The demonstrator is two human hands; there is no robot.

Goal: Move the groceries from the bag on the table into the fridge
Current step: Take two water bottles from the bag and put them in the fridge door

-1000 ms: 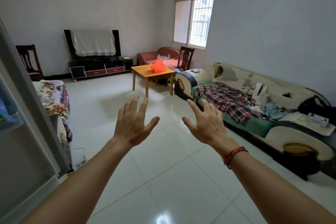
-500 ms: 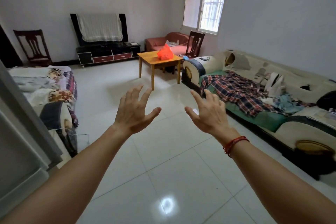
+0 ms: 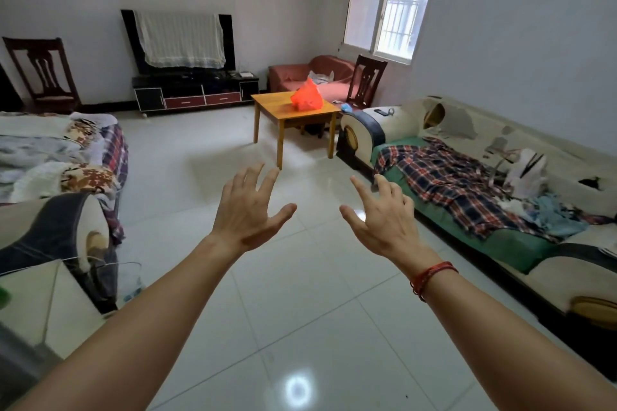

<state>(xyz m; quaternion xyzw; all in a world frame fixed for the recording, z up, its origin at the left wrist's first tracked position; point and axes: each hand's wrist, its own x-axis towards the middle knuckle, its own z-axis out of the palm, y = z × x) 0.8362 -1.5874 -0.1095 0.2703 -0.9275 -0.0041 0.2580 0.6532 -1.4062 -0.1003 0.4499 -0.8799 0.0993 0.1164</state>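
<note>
A pale tiled floor (image 3: 300, 277) fills the room, with a long sofa (image 3: 500, 210) along its right edge. Far across it stands a small wooden bench (image 3: 293, 113). An orange-red grocery bag (image 3: 306, 97) sits near the bench's middle, well apart from both hands. The left hand (image 3: 248, 210) and right hand (image 3: 384, 217) stretch forward above the floor, fingers (image 3: 245, 178) spread wide and holding nothing. A red cord (image 3: 430, 275) circles the right wrist.
</note>
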